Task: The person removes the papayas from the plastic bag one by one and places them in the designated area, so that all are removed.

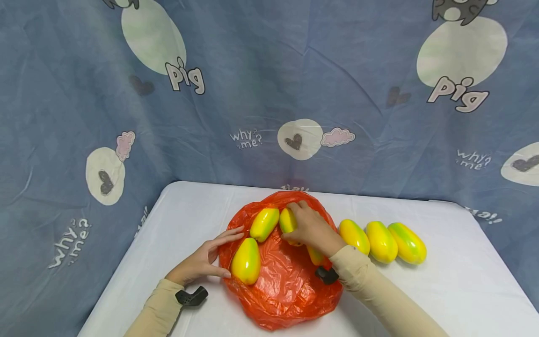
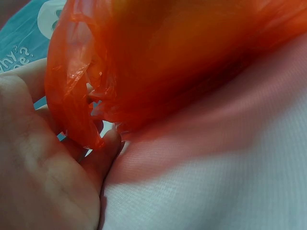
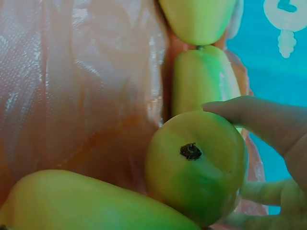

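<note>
Monitoring remotely, I have the right hand [image 1: 311,227] gripping a yellow-green fruit [image 1: 287,220] inside the red bag [image 1: 290,297], toward the rear edge of the worktop [image 1: 446,285]; the left hand [image 1: 202,260], spread wide, touches the bag's left side. Expect firm, slick, probably light handling; grasp around the girth.

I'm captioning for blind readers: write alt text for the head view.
A right hand grips a yellow-green fruit in an open red bag with three others; the left hand touches the bag's side. Three more sit on the white table.
</note>
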`<state>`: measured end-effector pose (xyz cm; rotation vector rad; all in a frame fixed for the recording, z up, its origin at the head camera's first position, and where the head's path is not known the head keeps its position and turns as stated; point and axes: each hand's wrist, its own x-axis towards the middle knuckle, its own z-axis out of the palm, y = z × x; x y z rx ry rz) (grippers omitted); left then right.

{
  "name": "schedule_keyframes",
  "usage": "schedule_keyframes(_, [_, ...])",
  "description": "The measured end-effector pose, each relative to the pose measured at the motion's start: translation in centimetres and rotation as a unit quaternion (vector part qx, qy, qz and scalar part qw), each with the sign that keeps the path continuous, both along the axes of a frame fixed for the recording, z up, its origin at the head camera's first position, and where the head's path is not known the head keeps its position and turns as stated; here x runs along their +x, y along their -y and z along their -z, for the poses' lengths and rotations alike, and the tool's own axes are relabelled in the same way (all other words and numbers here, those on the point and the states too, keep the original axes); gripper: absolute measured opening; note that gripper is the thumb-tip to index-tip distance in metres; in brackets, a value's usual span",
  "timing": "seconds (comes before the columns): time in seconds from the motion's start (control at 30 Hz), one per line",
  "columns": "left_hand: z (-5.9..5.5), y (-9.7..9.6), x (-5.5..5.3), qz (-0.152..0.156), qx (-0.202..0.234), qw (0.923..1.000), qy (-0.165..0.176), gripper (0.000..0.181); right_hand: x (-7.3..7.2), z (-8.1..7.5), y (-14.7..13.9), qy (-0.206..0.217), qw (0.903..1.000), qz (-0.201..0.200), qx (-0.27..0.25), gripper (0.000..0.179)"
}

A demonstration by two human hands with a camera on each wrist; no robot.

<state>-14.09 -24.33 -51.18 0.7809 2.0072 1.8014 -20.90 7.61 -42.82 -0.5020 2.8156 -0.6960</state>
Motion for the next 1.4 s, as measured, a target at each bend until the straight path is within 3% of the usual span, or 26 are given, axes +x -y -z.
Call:
schedule_keyframes(0.27, [0.2,0.0,-0.1,0.002,-0.001,1.0,-0.001,0.088,0.8,-0.6,-0.9,-0.005,0.9986,-0.01,-0.052,0.078])
schedule_keyframes(0.5, [-0.1,-0.1,-0.2,0.0,-0.006,0.9999,-0.008,0.088,1.4,-0.7,-2.1,-0.034,0.9943,-0.029,-0.096,0.08])
schedule_keyframes(0.77, [-0.1,-0.1,-0.1,0.0,-0.004,1.0,-0.006,0.088,2.4,-1.3,-3.6,-0.041,0.985,-0.041,-0.162,0.078])
schedule_keyframes(1.07, [0.2,0.0,-0.1,-0.001,-0.003,1.0,0.001,0.088,3.4,-0.8,-6.0,-0.041,0.9752,-0.019,-0.217,0.077])
schedule_keyframes(1.4, [0.0,0.0,0.1,-0.005,0.001,0.9998,0.017,0.088,3.9,-0.9,-8.4,-0.072,0.9553,-0.007,-0.287,0.079])
